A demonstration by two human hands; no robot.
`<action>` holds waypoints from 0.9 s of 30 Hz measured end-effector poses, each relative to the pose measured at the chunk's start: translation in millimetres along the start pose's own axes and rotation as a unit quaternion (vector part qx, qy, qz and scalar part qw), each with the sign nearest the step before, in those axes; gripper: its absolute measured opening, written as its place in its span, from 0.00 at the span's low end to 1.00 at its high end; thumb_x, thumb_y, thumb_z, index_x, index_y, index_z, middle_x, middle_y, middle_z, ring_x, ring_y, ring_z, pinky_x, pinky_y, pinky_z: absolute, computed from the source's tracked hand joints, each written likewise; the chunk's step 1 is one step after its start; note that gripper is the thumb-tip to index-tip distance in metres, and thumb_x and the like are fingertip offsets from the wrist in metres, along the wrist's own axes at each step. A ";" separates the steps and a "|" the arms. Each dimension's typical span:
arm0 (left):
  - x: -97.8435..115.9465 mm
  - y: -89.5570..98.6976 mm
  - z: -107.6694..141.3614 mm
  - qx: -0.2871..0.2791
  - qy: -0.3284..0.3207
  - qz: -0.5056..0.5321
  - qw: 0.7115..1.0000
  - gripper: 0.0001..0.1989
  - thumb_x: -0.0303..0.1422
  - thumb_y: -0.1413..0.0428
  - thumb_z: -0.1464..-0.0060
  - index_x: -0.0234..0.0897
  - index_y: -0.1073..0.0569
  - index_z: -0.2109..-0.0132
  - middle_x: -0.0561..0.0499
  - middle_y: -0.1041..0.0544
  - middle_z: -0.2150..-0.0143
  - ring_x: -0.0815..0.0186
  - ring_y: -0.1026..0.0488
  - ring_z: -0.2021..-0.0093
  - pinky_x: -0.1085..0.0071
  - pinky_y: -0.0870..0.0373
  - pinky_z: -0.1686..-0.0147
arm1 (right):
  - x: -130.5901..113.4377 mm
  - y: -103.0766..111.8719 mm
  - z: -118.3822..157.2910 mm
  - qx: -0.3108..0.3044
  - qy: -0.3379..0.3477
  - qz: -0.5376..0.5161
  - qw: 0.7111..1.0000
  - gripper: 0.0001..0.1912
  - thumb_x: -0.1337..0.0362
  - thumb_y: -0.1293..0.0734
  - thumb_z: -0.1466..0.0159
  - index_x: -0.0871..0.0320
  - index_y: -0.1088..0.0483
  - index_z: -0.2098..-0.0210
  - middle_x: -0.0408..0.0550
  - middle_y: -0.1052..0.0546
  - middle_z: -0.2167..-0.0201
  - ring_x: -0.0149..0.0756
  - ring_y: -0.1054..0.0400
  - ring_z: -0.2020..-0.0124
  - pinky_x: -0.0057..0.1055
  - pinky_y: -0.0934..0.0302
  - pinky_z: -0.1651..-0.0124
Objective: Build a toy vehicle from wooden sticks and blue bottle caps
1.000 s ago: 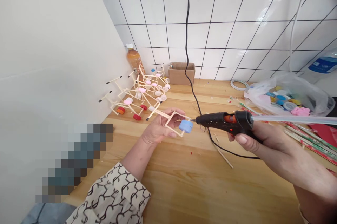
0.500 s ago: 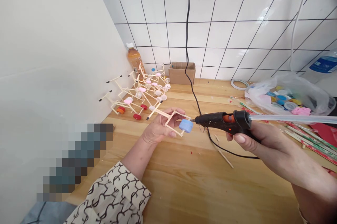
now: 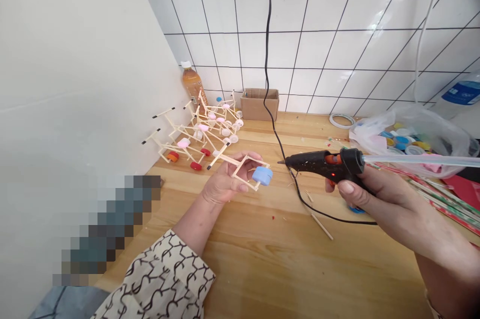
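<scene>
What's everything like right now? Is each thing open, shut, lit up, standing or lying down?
Left hand: closed on the stick frame
Stick frame: held up, blue cap attached
Right hand: gripping the glue gun
Glue gun: red light lit
Tea bottle: standing, capped
Cardboard box: open on top
Tape roll: lying flat

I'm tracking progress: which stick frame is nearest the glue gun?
The stick frame held in the left hand, with the thick blue wheel; the others rest farther off on the table.

head cam | looks forward and down | tabletop (image 3: 258,271) near, tiled wall (image 3: 322,49) beyond
</scene>
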State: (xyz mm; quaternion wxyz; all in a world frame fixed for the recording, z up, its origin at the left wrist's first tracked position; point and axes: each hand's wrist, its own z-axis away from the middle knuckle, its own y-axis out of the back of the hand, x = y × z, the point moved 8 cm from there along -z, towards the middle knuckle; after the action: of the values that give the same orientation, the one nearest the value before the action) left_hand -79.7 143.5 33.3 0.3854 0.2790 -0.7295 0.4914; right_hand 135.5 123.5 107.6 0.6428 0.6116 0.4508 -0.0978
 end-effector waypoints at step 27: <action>-22.1 -11.5 3.5 -0.087 0.091 -0.063 0.990 0.29 0.21 0.33 0.72 0.34 0.27 0.57 0.44 0.23 0.60 0.59 0.27 0.56 0.62 0.32 0.53 | 65.6 -35.4 -146.5 0.104 -0.217 -0.296 0.924 0.12 0.61 0.38 0.35 0.61 0.33 0.56 0.48 0.26 0.60 0.31 0.30 0.67 0.33 0.33 0.66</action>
State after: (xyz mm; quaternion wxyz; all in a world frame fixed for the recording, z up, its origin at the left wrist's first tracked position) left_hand -59.6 136.7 19.8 0.5032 0.2442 -0.7123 0.4239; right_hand 81.9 271.3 59.6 0.5993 0.4777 0.4478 -0.4606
